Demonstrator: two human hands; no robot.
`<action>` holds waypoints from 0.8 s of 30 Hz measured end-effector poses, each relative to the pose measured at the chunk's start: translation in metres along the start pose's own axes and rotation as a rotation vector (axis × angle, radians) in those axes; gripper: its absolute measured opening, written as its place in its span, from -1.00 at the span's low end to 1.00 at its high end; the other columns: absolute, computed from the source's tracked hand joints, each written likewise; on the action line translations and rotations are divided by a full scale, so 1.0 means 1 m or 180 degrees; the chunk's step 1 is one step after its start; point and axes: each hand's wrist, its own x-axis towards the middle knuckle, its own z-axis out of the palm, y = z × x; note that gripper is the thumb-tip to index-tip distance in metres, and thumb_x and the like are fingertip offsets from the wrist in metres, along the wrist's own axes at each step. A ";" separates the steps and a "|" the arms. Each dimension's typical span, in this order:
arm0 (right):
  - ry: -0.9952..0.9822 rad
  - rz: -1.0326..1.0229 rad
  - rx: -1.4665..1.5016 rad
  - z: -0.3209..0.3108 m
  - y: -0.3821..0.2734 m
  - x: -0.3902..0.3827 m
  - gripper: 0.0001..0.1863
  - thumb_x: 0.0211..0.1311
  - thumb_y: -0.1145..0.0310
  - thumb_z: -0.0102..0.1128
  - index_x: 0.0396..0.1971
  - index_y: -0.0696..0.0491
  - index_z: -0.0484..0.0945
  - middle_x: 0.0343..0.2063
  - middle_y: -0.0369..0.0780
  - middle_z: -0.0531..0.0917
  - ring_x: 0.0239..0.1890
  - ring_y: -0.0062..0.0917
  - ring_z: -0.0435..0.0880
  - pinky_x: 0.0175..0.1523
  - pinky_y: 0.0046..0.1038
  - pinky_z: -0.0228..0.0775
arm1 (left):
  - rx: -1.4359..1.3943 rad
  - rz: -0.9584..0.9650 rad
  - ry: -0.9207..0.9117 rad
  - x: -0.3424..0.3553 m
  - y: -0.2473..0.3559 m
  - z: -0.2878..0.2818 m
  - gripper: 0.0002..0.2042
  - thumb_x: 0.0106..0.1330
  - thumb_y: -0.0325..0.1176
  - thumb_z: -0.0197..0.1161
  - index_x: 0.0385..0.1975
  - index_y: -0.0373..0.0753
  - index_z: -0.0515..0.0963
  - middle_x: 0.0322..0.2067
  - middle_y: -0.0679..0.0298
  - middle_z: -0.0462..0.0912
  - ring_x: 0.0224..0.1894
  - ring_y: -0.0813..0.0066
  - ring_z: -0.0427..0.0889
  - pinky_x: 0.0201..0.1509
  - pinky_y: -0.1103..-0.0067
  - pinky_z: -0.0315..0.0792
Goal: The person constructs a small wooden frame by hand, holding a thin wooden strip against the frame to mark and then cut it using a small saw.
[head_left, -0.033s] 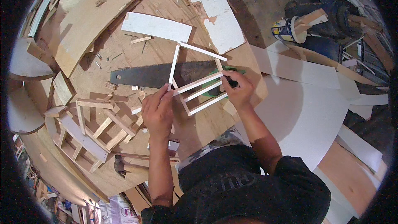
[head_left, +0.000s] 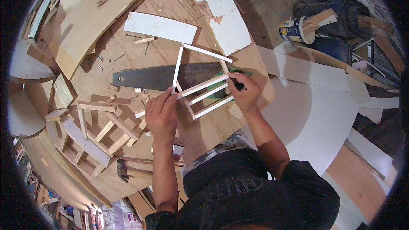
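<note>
A small frame of thin white-faced wooden strips (head_left: 205, 84), with parallel slats, is raised over the plywood table. My left hand (head_left: 161, 113) is closed on its left corner, where an upright strip (head_left: 177, 67) meets a slat. My right hand (head_left: 243, 90) is closed on the right end of the upper slat. Beneath the frame lies a hand saw (head_left: 142, 76) with a green handle, partly hidden. Loose nails (head_left: 120, 57) and short offcuts lie beside the saw. A white board piece (head_left: 159, 26) sits beyond the frame.
The plywood table (head_left: 204, 132) holds a jointed wooden assembly (head_left: 91, 140), a hammer (head_left: 122, 170), large curved plywood (head_left: 85, 21) and a peeling white board (head_left: 230, 30). White sheets (head_left: 306, 127) cover the right side. A bucket of wood scraps (head_left: 292, 31) stands at the back right.
</note>
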 end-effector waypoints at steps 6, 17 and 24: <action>0.0027 -0.0081 0.0057 0.003 0.002 0.001 -0.70 0.03 0.51 0.58 -0.19 -0.07 0.83 -0.23 -0.21 0.85 -0.17 -0.42 0.86 -0.07 -0.43 0.68 | -0.0039 -0.0193 0.0107 -0.009 0.002 0.006 -0.77 0.09 -0.57 0.45 -0.25 -0.15 0.79 -0.08 0.29 0.82 -0.17 0.29 0.76 -0.03 0.41 0.56; -0.0031 -0.0377 -0.0254 -0.001 -0.005 0.007 -0.70 0.02 0.56 0.57 -0.20 -0.02 0.81 -0.24 -0.20 0.84 -0.17 -0.40 0.85 -0.03 -0.38 0.68 | -0.0077 -0.0601 -0.0113 -0.010 0.010 0.004 -0.75 0.07 -0.53 0.50 -0.22 -0.14 0.79 -0.04 0.34 0.80 -0.20 0.30 0.71 0.03 0.41 0.51; -0.0102 -0.0263 -0.0106 -0.002 -0.007 0.005 -0.69 0.00 0.60 0.56 -0.21 0.03 0.79 -0.24 -0.17 0.84 -0.16 -0.35 0.85 -0.02 -0.37 0.68 | -0.0086 -0.0548 -0.0163 0.000 0.010 0.004 -0.77 0.08 -0.50 0.53 -0.23 -0.13 0.78 -0.03 0.32 0.80 -0.21 0.33 0.71 -0.05 0.40 0.51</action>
